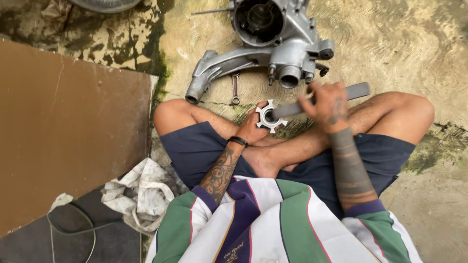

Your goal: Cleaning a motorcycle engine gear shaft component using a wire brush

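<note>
A small toothed metal part (267,117), star-shaped with a round bore, is gripped in the left hand (252,127) and held above the crossed legs, roughly level with the knees. A long flat metal bar (321,100) (probably a file, though its surface is slightly blurred) is clasped in the right hand (329,104), whose fingers are closed around its middle. The bar's long axis is laid nearly horizontal across the view, rising slightly toward the right, and its near tip is brought against the right edge of the toothed part, so that the two are touching or all but touching. The part thus lies just to the left of the right hand, at the end of the bar. On the concrete ahead, a grey engine casing (273,44) is seen, with a small spanner (235,87) lying just beside its arm. A crumpled rag (139,192) is left on the ground near the left thigh, next to a brown board (68,131).
</note>
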